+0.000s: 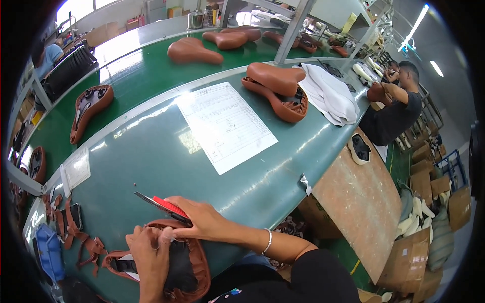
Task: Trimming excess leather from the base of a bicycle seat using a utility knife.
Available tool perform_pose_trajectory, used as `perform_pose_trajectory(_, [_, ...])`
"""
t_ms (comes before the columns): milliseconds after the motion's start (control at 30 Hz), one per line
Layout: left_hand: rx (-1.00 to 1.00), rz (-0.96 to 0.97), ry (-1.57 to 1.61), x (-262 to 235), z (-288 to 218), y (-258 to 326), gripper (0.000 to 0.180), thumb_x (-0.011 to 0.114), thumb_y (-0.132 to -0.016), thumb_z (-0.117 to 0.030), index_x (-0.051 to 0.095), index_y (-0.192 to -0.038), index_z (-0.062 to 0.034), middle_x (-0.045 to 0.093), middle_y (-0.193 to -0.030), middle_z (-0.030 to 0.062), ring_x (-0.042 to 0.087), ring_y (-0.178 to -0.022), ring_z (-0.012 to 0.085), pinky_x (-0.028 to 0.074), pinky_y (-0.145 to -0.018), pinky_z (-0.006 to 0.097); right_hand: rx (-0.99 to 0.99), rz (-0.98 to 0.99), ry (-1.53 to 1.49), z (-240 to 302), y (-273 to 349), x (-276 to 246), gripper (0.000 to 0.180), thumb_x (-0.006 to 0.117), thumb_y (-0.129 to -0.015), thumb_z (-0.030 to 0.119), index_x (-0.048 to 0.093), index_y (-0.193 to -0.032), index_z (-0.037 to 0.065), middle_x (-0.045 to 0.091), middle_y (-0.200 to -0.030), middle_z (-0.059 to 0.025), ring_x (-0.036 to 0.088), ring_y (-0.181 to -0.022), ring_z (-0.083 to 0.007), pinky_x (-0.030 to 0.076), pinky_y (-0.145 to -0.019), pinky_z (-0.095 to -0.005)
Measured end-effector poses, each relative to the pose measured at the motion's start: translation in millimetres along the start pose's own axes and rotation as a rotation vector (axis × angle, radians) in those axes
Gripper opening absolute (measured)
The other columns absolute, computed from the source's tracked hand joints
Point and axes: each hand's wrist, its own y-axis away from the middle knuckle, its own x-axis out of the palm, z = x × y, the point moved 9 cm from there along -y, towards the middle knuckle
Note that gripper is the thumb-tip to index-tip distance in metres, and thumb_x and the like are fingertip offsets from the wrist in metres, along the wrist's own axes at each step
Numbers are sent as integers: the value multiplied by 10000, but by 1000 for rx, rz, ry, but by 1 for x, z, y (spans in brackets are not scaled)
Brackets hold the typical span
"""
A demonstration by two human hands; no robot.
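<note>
An upside-down bicycle saddle [201,267] with a brown cover lies at the table's near edge, its black underside facing up. Curled fingers of my left hand [151,255] grip the saddle's far rim; what lies under the fingertips is hidden. My right hand [204,219] is closed around a red and black utility knife [171,206], its blade out and pointing up and left, above the saddle. The right thumb reaches down beside the left fingers. Brown cut-off strips [76,235] lie to the left of the saddle.
A printed sheet [227,126] lies mid-table. Two stacked saddles [278,88] and a white cloth [331,96] are beyond it. More brown saddles [194,51] rest on the green conveyor [136,65]. A blue tool-like object [48,250] sits at left. A co-worker [396,106] sits at right.
</note>
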Motion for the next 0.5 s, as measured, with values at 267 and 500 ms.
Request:
perform_pose_trajectory(267, [137,5,-141,8,-4,-6,317,654,-842,-249,515,-663,-28,526,-719,63,447,-724,247,303,-694,369,12,-30,-105,-12,3,3,710,678,-797,438,387,-1321,57,542,-1177,-173,569,-1018,-319,451,-854,-374])
perform_pose_trajectory(500, [-127,-47,14,0,13,-1,496,467,-948,-376,569,-714,50,489,-743,170,392,-741,319,326,-733,442,48,-29,-224,-17,4,8,684,687,-784,375,395,-1314,56,590,-1087,-160,591,-958,-264,448,-840,-343])
